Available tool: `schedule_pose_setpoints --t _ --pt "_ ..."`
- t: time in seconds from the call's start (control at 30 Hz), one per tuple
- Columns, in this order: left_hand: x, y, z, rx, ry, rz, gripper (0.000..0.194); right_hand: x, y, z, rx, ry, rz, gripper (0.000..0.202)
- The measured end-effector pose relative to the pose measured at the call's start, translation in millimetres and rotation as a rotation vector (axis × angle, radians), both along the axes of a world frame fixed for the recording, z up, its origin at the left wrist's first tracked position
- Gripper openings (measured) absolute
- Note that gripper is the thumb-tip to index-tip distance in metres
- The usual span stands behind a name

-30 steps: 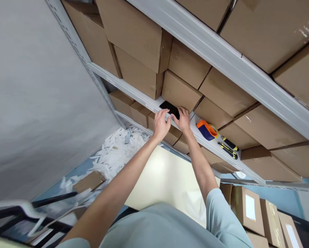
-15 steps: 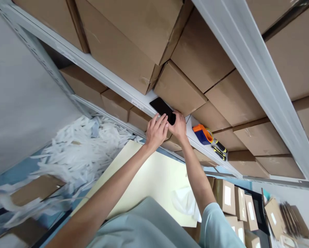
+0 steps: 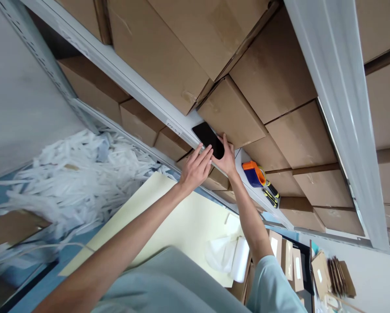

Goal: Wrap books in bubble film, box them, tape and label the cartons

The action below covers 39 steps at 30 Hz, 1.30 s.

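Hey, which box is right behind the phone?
The lower-row box just behind the phone and beyond the right hand. The box to its left juts nearer the shelf's front edge; the box above sits a row higher.

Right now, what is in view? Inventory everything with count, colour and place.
phone-like slab: one, black, shelf's front edge
tape dispenser: one, orange and blue, same shelf
cutter-like tools: two, black and yellow, beside dispenser
shelving: one rack, pale grey, ahead
cardboard boxes: many, brown, on shelves
shredded paper: one heap, white, left floor
work surface: one, pale yellow, below arms
white roll: one, right end of work surface
labelled boxes: several, brown, lower right
shirt: one, light blue-green, bottom
left hand: one, bare, slab's near edge
right hand: one, bare, around slab's right end
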State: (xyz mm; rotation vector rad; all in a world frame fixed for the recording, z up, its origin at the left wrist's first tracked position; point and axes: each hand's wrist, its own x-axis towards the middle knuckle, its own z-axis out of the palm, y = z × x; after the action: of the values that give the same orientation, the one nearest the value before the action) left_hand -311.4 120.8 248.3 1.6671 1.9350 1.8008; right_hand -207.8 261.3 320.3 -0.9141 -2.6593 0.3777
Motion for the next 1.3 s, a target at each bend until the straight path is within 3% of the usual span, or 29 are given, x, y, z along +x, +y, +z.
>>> schedule_pose_setpoints --t 0.5,0.8,1.07,1.2,1.3 --pt "-3.9 -5.9 3.4 -0.056 0.008 -0.028 0.058 -4.4 3.1 1.9 0.026 -0.011 0.030 0.100" --pt "4.8 -3.3 8.0 -0.113 -0.020 -0.009 0.058 -3.9 6.8 -6.0 0.074 0.048 0.016 0.102" --pt "9.1 16.0 30.5 -0.095 -0.061 0.028 0.043 0.5 11.5 -6.7 0.080 0.002 0.039 0.101" --pt "3.3 26.8 42.0 -0.114 -0.084 0.060 0.048 0.4 12.9 -8.0 0.093 -0.015 0.047 0.095" --pt "-10.1 26.1 42.9 -0.122 -0.154 0.154 0.057 -2.0 10.4 -8.9 0.103 0.007 0.021 0.102"
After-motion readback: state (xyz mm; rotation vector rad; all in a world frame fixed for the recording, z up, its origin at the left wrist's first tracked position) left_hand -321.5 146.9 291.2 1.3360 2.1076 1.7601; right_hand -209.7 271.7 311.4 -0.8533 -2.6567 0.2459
